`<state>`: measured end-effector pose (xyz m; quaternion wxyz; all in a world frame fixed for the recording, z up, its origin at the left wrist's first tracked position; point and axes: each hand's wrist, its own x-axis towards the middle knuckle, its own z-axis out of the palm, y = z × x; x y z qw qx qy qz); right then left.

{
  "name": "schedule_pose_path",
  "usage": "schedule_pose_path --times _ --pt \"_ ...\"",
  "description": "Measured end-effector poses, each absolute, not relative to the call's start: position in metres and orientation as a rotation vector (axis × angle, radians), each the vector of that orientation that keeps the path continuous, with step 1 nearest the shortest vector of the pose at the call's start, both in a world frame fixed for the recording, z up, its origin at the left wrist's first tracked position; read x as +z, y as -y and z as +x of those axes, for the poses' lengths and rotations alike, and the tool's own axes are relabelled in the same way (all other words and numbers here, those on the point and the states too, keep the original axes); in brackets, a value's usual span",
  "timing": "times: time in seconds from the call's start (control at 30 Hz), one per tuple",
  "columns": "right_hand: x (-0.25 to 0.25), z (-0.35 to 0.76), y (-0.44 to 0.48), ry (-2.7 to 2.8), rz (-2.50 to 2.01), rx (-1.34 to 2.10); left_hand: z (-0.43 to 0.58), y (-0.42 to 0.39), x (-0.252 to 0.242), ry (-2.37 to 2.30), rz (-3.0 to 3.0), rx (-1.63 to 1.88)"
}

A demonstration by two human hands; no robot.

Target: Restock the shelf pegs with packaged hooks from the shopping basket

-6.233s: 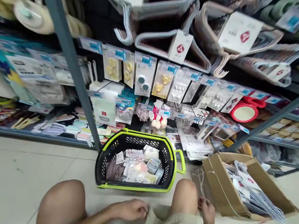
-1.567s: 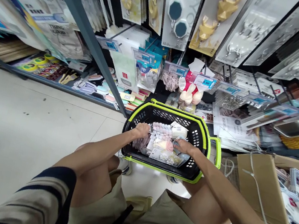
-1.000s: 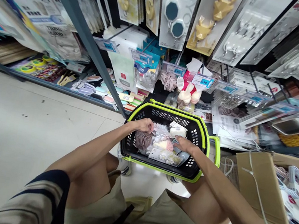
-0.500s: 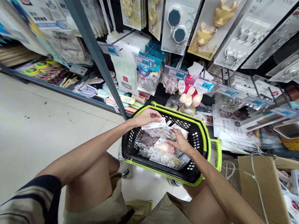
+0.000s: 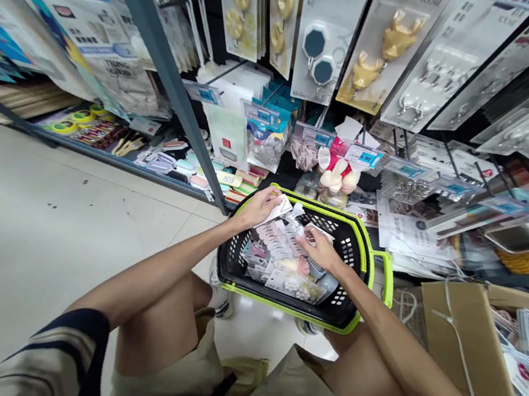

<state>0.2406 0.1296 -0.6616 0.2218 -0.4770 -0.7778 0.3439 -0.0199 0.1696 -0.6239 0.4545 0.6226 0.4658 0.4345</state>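
A black shopping basket with a lime-green rim (image 5: 348, 320) stands on the floor in front of my knees, filled with several small packaged goods. My left hand (image 5: 259, 206) is over the basket's far left corner, closed on the white header card of a clear pack of pink clips (image 5: 278, 239), lifted above the other goods. My right hand (image 5: 317, 250) rests on the same pack's right side, fingers bent and pressing it. Under the pack lie a flower-print card (image 5: 294, 287) and other packets.
Store shelving with a grey upright post (image 5: 165, 66) runs ahead, hung with hook packs (image 5: 380, 55) and price tags. Low shelves hold small coloured items (image 5: 183, 167). An open cardboard box (image 5: 466, 353) of hangers sits on the floor at right. Tiled floor (image 5: 37, 221) lies left.
I have leaned in from sitting back, and both hands went into the basket. The left hand took the clip pack by its card and raised it; the right hand moved onto it.
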Motion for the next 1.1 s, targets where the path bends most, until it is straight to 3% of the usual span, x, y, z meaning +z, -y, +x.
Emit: schedule_pose_path --times 0.3,0.67,1.1 --pt "-0.642 0.241 -0.127 2.042 -1.136 0.682 -0.007 -0.160 -0.610 -0.986 1.418 0.961" --pt "-0.630 0.233 -0.122 1.905 -1.095 0.909 -0.006 -0.151 -0.605 -0.920 1.396 0.952" --pt "-0.624 0.227 -0.119 2.031 -1.186 0.775 -0.005 -0.154 -0.613 -0.972 1.414 0.896"
